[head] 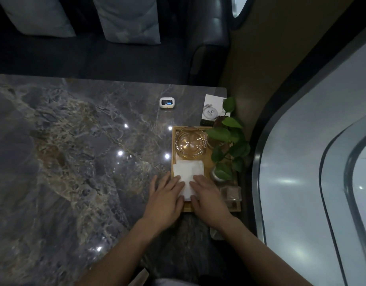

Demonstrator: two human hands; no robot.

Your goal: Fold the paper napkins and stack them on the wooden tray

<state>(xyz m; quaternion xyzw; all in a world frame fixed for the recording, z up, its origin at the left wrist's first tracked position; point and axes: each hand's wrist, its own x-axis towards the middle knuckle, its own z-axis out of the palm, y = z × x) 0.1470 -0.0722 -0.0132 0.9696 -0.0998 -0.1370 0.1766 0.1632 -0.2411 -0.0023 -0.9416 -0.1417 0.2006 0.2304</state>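
A stack of white napkins (188,169) is seen on the near half of a wooden tray (173,145) set at the right edge of a dark marble table (75,151). The napkins are pressed flat by both hands: the left hand (165,200) is laid palm-down over their left edge, the right hand (208,200) over their right. A glass ashtray (190,143) is placed in the tray's far half, with a leafy plant (227,141) beside it. A small white device (166,103) and a card (214,109) are seen farther back.
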